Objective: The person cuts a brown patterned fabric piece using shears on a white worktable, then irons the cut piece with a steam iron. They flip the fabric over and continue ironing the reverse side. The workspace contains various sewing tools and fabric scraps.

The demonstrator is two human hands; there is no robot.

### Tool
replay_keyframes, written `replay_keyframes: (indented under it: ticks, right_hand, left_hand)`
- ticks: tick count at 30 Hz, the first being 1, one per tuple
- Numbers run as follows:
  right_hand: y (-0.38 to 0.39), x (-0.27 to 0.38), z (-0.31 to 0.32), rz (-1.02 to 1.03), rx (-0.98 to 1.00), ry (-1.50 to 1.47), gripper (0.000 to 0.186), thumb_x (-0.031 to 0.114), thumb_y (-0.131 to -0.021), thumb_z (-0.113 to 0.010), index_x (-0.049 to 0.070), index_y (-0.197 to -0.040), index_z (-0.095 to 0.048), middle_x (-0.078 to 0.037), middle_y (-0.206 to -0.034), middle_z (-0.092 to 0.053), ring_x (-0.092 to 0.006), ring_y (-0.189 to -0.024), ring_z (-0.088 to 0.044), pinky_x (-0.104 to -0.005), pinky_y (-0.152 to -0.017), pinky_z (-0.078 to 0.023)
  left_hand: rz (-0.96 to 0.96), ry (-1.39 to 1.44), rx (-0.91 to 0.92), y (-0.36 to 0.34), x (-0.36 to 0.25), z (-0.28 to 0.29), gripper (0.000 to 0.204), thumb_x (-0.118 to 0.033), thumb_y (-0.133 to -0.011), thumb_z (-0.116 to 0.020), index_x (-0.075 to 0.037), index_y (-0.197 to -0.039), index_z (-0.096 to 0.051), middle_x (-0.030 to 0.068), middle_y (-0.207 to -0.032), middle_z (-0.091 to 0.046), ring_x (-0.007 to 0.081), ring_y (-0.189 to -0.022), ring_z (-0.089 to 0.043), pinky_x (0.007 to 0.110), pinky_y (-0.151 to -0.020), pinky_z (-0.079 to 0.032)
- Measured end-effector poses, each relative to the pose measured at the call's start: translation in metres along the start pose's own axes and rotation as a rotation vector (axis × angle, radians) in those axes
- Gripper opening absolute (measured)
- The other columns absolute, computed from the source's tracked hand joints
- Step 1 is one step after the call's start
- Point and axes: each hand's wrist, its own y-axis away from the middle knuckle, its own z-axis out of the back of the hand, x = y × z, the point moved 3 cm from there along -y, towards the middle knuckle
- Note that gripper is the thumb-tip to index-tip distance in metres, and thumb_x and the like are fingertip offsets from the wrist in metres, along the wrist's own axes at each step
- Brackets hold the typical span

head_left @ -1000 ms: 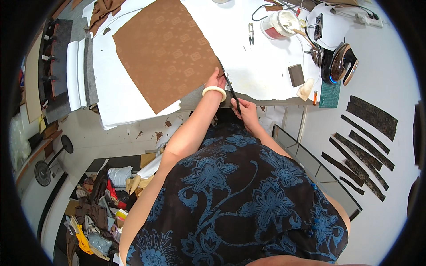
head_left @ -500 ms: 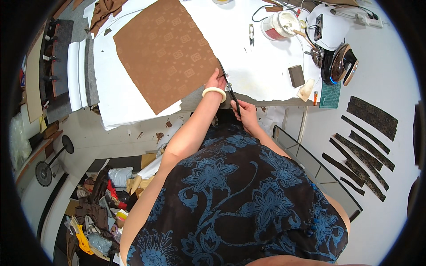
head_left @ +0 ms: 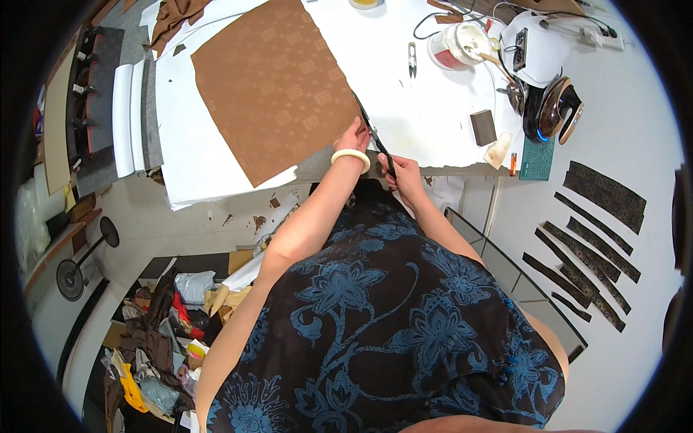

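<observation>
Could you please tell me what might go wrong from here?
The left hand is right beside the black scissors in the right hand, so a slip could nick it. The brown patterned fabric has an edge close to the scissors, so a shift might cause a stray cut. The open tub, a stick leaning out, stands on white paper; a knock could perhaps tip it.

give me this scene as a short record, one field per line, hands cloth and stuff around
left hand: at the brown cloth, by its right edge
right hand: holding scissors by the handles
cloth: patterned, spread over white paper
right of cloth: tub, block, iron
far right: dark strips
</observation>
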Motion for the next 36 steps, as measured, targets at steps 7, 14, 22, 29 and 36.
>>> replay_keyframes:
  ticks: [7,14,22,29,36]
  right_hand:
    - [-0.003,-0.002,0.008,-0.008,0.026,0.009,0.026,0.029,-0.093,-0.08,0.004,-0.094,-0.073,0.004,-0.072,-0.058,-0.0023,-0.05,-0.043,-0.0213,-0.044,-0.027]
    - [-0.002,-0.002,0.011,-0.019,0.021,0.02,0.024,0.028,-0.093,-0.08,0.004,-0.095,-0.073,0.004,-0.071,-0.059,-0.0024,-0.05,-0.043,-0.0214,-0.044,-0.028]
    - [0.004,-0.003,0.0,0.015,0.024,-0.016,0.023,0.027,-0.093,-0.079,0.004,-0.095,-0.074,0.003,-0.072,-0.059,-0.0028,-0.051,-0.046,-0.0209,-0.044,-0.029]
    - [-0.006,0.0,-0.013,0.054,0.002,-0.059,0.026,0.028,-0.095,-0.077,0.003,-0.091,-0.072,0.003,-0.072,-0.057,-0.003,-0.051,-0.044,-0.021,-0.045,-0.029]
    - [-0.006,-0.004,-0.014,0.054,0.005,-0.059,0.028,0.029,-0.095,-0.077,0.004,-0.087,-0.071,0.004,-0.072,-0.056,-0.0034,-0.05,-0.042,-0.0219,-0.045,-0.027]
  left_hand:
    - [-0.002,-0.024,0.035,0.0,0.0,0.004,0.024,-0.015,-0.097,-0.073,-0.001,-0.114,-0.063,0.011,-0.11,-0.071,0.0241,-0.105,-0.069,0.037,-0.102,-0.056]
    - [-0.002,-0.016,0.039,0.011,-0.004,0.001,0.023,-0.013,-0.096,-0.073,0.0,-0.112,-0.063,0.0126,-0.106,-0.072,0.0244,-0.1,-0.07,0.036,-0.098,-0.059]
    - [-0.033,-0.062,0.023,0.019,-0.006,-0.001,0.021,-0.014,-0.095,-0.075,0.0,-0.108,-0.065,0.0108,-0.105,-0.072,0.0225,-0.1,-0.069,0.033,-0.094,-0.058]
    - [-0.053,-0.118,-0.029,0.038,-0.004,-0.003,0.021,-0.013,-0.093,-0.078,0.0,-0.106,-0.066,0.0083,-0.102,-0.071,0.0199,-0.094,-0.067,0.032,-0.09,-0.057]
    - [-0.063,-0.133,-0.018,0.044,-0.007,-0.002,0.021,-0.013,-0.089,-0.082,-0.003,-0.102,-0.068,0.0063,-0.098,-0.071,0.0179,-0.09,-0.066,0.03,-0.083,-0.055]
